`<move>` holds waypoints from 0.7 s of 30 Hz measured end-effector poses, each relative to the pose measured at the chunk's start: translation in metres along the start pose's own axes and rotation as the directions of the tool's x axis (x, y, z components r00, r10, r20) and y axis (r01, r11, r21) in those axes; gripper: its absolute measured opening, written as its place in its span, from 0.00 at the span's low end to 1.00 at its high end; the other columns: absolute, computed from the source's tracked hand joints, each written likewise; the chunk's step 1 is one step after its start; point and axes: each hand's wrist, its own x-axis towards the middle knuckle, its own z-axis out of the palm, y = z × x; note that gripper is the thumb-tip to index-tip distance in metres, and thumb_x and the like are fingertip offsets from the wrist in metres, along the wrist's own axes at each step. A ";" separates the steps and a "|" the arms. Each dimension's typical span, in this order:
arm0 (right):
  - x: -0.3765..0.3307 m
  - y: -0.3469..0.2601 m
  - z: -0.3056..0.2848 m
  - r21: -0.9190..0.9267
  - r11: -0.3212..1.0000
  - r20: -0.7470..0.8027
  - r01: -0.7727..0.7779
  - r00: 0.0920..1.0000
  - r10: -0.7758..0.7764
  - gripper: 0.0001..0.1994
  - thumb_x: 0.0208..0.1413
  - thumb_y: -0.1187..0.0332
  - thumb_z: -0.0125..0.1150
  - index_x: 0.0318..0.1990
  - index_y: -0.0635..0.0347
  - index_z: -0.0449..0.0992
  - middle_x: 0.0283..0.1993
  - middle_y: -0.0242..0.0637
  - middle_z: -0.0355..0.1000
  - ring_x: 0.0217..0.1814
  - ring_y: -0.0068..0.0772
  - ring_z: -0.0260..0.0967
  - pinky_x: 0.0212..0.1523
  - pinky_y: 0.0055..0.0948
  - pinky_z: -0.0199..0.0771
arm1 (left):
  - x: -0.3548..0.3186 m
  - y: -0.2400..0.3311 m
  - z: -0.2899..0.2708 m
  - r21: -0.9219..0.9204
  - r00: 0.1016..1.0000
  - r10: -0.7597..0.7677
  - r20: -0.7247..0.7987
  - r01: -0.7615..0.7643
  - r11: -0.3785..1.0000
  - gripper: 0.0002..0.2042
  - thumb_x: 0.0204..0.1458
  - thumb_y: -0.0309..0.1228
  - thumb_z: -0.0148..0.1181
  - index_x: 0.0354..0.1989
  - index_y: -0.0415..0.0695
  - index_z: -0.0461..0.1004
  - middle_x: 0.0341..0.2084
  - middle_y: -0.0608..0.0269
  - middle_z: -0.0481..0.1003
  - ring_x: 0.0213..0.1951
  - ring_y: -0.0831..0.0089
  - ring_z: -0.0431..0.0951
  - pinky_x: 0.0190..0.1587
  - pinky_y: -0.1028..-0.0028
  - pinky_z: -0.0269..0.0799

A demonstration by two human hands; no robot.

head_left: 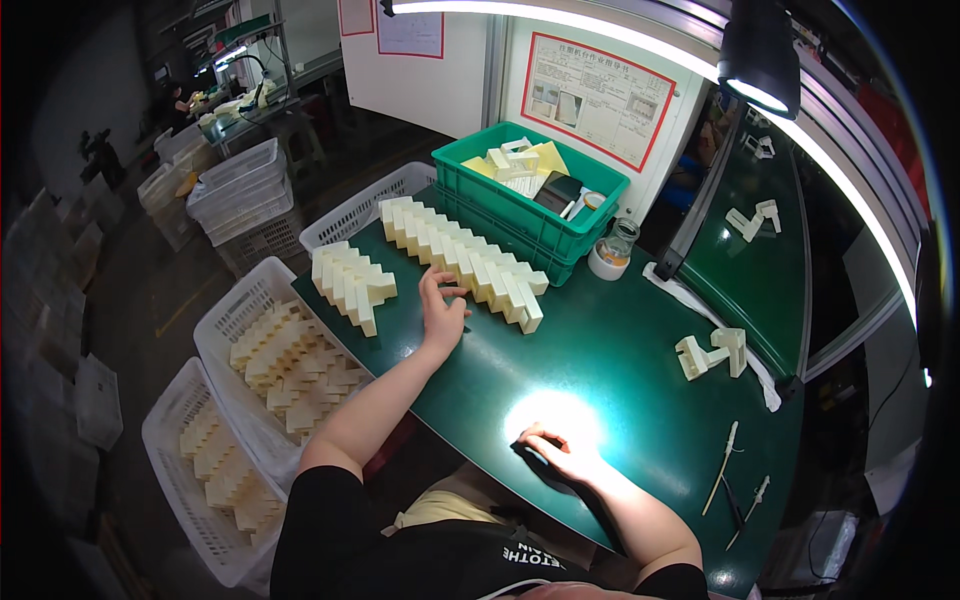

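Matte cream plastic blocks, stepped like stairs, lay in a long row (465,258) across the upper centre of the smooth green table (600,350). The left hand (440,308) rested fingers spread against the row's near edge, holding nothing. The right hand (555,455) lay flat at lower centre, washed out by lamp glare. A shorter stack (352,283) sat just left; bare tabletop stretched between the hands.
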 end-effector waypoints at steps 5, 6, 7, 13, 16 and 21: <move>-0.003 0.012 0.005 0.087 0.996 -0.003 -0.013 1.000 0.014 0.02 0.56 0.71 0.62 0.35 0.56 0.80 0.32 0.32 0.74 0.34 0.24 0.70 0.37 0.25 0.70 | 0.008 -0.013 -0.004 -0.051 0.990 -0.125 0.072 0.129 0.990 0.23 0.44 0.14 0.47 0.52 0.40 0.57 0.56 0.56 0.56 0.44 0.71 0.73 0.31 0.76 0.79; -0.003 0.011 0.005 0.128 0.991 -0.001 -0.036 0.999 0.036 0.02 0.56 0.71 0.62 0.35 0.56 0.80 0.32 0.32 0.74 0.34 0.24 0.71 0.37 0.25 0.70 | 0.008 -0.014 -0.004 -0.051 0.989 -0.126 0.074 0.130 0.990 0.23 0.44 0.14 0.47 0.52 0.40 0.57 0.56 0.56 0.56 0.44 0.71 0.73 0.31 0.76 0.79; -0.002 0.009 0.003 0.128 0.991 -0.003 -0.038 0.999 0.038 0.02 0.56 0.71 0.62 0.35 0.56 0.80 0.32 0.32 0.74 0.34 0.24 0.71 0.37 0.25 0.70 | 0.009 -0.015 -0.004 -0.067 0.990 -0.124 0.067 0.129 0.989 0.23 0.44 0.15 0.47 0.51 0.40 0.57 0.57 0.55 0.56 0.43 0.70 0.73 0.31 0.76 0.79; 0.003 -0.004 0.001 0.052 0.999 0.016 -0.007 1.000 0.007 0.03 0.57 0.71 0.61 0.35 0.58 0.79 0.33 0.33 0.75 0.37 0.26 0.72 0.40 0.26 0.72 | 0.038 -0.050 -0.021 0.282 0.966 0.185 -0.181 -0.129 0.951 0.22 0.43 0.16 0.51 0.50 0.39 0.58 0.59 0.51 0.54 0.37 0.67 0.73 0.38 0.70 0.74; 0.000 -0.004 0.002 0.129 0.991 0.004 -0.026 1.000 0.025 0.03 0.57 0.71 0.60 0.35 0.59 0.79 0.34 0.33 0.75 0.39 0.26 0.72 0.42 0.26 0.72 | 0.050 -0.052 -0.022 0.306 0.958 0.168 -0.232 -0.092 0.948 0.22 0.44 0.17 0.52 0.50 0.39 0.58 0.57 0.51 0.58 0.37 0.67 0.73 0.43 0.69 0.71; -0.004 0.004 0.003 0.147 0.989 0.008 -0.033 0.999 0.032 0.04 0.58 0.72 0.59 0.36 0.59 0.79 0.35 0.34 0.76 0.39 0.26 0.72 0.43 0.26 0.73 | 0.049 -0.032 -0.015 0.036 0.970 -0.130 -0.207 0.141 0.989 0.21 0.45 0.21 0.55 0.49 0.38 0.59 0.53 0.50 0.64 0.39 0.64 0.73 0.48 0.67 0.68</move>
